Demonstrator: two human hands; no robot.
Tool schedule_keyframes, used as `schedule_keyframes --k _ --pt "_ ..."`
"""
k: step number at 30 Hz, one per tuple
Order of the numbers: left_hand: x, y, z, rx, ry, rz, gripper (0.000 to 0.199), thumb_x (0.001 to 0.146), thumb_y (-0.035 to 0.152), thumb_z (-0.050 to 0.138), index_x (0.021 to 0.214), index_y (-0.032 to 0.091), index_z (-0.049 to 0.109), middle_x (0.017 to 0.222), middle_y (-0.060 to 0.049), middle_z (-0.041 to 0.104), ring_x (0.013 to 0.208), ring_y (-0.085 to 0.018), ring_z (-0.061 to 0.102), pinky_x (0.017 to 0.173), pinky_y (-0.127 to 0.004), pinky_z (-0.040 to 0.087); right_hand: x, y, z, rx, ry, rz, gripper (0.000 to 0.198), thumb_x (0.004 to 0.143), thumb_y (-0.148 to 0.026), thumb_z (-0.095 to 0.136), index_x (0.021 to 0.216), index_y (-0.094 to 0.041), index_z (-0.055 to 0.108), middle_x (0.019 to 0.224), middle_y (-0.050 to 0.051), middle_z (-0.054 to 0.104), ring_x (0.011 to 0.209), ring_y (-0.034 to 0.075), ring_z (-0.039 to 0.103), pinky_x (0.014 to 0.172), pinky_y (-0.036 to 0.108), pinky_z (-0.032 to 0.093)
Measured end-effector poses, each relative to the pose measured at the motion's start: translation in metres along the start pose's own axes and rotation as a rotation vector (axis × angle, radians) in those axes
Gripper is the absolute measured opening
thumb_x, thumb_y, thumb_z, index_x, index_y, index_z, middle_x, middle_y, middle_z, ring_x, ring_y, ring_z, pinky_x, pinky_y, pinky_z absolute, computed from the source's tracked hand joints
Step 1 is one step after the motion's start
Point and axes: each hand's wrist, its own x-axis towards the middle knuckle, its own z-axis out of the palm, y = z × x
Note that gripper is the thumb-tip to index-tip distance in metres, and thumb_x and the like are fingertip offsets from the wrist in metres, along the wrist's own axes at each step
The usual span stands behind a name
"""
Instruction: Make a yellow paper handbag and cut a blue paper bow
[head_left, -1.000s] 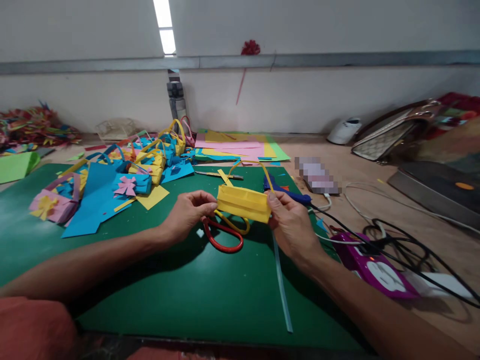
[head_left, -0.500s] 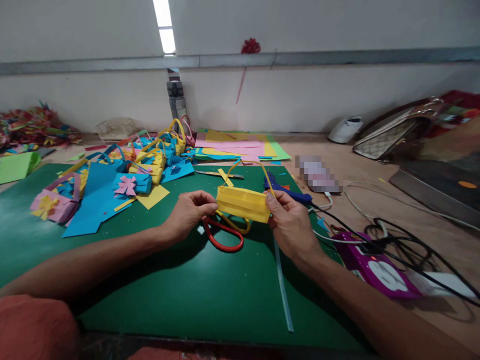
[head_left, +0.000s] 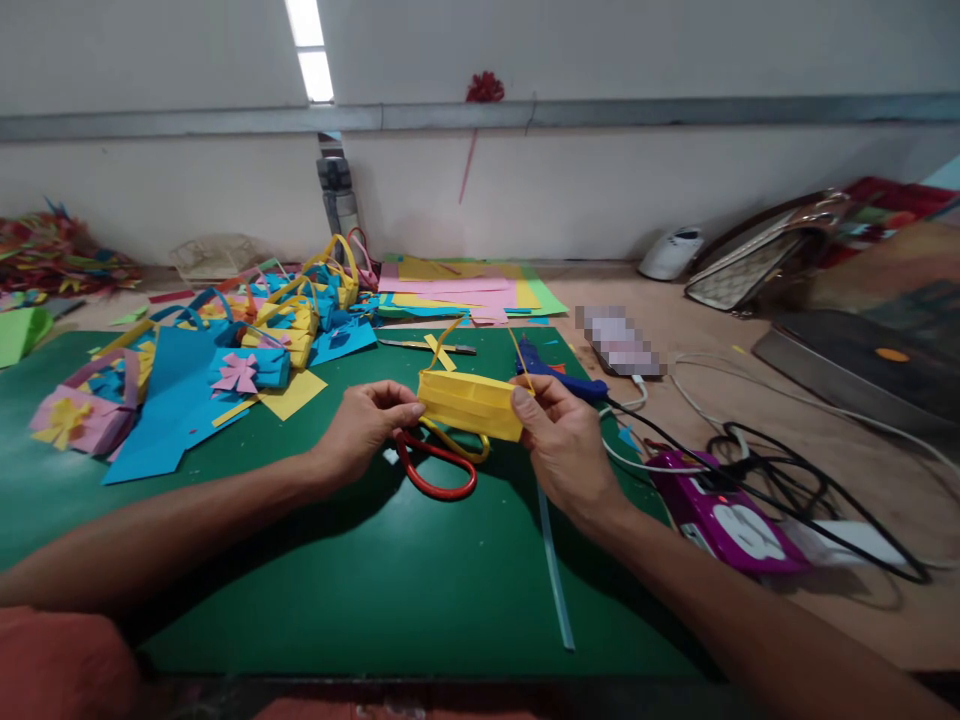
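A small yellow paper basket (head_left: 471, 405) with a thin strip handle is held just above the green mat (head_left: 330, 590). My left hand (head_left: 375, 415) pinches its left end between thumb and fingers. My right hand (head_left: 566, 440) grips the right end, thumb in front. Both strands of the handle rise from the basket's ends; its top is hard to make out. Under the basket lie scissors (head_left: 442, 492) with one red and one yellow loop, their blades hidden. Below my right hand, a translucent glue stick (head_left: 555, 575) rests on the mat.
Behind the basket are a blue glue gun (head_left: 562, 378) and a craft knife (head_left: 457, 348). Finished paper baskets (head_left: 247, 370) crowd the left, with blue paper (head_left: 169, 400). Coloured sheets (head_left: 465, 285) lie at the back. A purple power strip (head_left: 720, 510), cables and a phone (head_left: 622, 342) occupy the right.
The whole view has shifted, so everything appears slightly further left. Both hands keep their hold on the yellow basket, and the top of its handle shows less clearly than before.
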Motion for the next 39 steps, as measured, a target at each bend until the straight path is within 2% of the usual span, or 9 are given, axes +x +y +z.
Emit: schedule_keyframes --k 6,10,16,19,28,34,39 --pt "0.0 0.0 -0.002 -0.032 -0.034 0.039 0.019 0.064 0.024 0.073 0.065 0.014 0.058 0.057 0.002 0.055 0.05 -0.007 0.049 0.046 -0.017 0.036 0.002 0.001 -0.003 -0.019 -0.027 0.007 0.037 0.066 -0.05 0.07 0.086 -0.021 0.059 0.078 0.0 0.06 0.069 0.013 0.056 0.056 0.023 0.046" --pt "0.003 0.001 -0.003 -0.132 -0.021 -0.012 0.023 0.062 0.025 0.074 0.063 0.014 0.055 0.057 0.002 0.054 0.05 -0.007 0.05 0.047 -0.017 0.037 0.009 0.002 -0.01 -0.074 -0.021 -0.016 0.036 0.074 -0.054 0.059 0.09 -0.021 0.057 0.086 0.002 0.062 0.078 0.015 0.059 0.061 0.025 0.049" --pt "0.008 -0.001 -0.007 -0.208 -0.014 -0.044 0.025 0.061 0.025 0.074 0.065 0.014 0.052 0.058 0.002 0.054 0.052 -0.008 0.055 0.047 -0.017 0.04 0.014 0.006 -0.015 -0.257 -0.042 -0.065 0.014 0.07 -0.032 0.064 0.071 -0.018 0.061 0.067 -0.001 0.059 0.064 0.013 0.054 0.059 0.026 0.045" --pt "0.008 -0.003 -0.008 -0.197 -0.012 -0.039 0.024 0.063 0.025 0.074 0.066 0.014 0.053 0.058 0.002 0.054 0.052 -0.009 0.056 0.047 -0.017 0.041 0.012 0.006 -0.014 -0.312 -0.058 -0.074 0.01 0.068 -0.026 0.064 0.065 -0.017 0.062 0.062 -0.002 0.059 0.059 0.012 0.051 0.058 0.026 0.042" --pt "0.006 -0.001 -0.005 -0.177 0.013 -0.024 0.02 0.065 0.022 0.071 0.066 0.014 0.053 0.058 0.003 0.053 0.05 -0.007 0.054 0.046 -0.017 0.041 0.012 0.004 -0.011 -0.37 -0.045 -0.078 0.01 0.064 -0.026 0.067 0.065 -0.017 0.063 0.062 -0.001 0.06 0.058 0.012 0.052 0.057 0.026 0.041" --pt "0.005 -0.001 -0.003 -0.167 0.044 -0.013 0.024 0.062 0.024 0.074 0.065 0.014 0.052 0.055 0.004 0.051 0.048 -0.007 0.052 0.044 -0.016 0.039 0.013 0.003 -0.011 -0.384 -0.041 -0.084 0.01 0.063 -0.025 0.065 0.066 -0.016 0.063 0.063 -0.001 0.062 0.058 0.012 0.053 0.057 0.026 0.042" --pt "0.003 -0.001 0.0 -0.13 0.053 0.026 0.018 0.064 0.021 0.07 0.064 0.014 0.053 0.055 0.003 0.052 0.048 -0.006 0.049 0.043 -0.016 0.036 0.011 0.003 -0.01 -0.395 -0.05 -0.086 0.009 0.063 -0.024 0.065 0.064 -0.016 0.064 0.062 0.0 0.062 0.058 0.013 0.054 0.058 0.026 0.043"
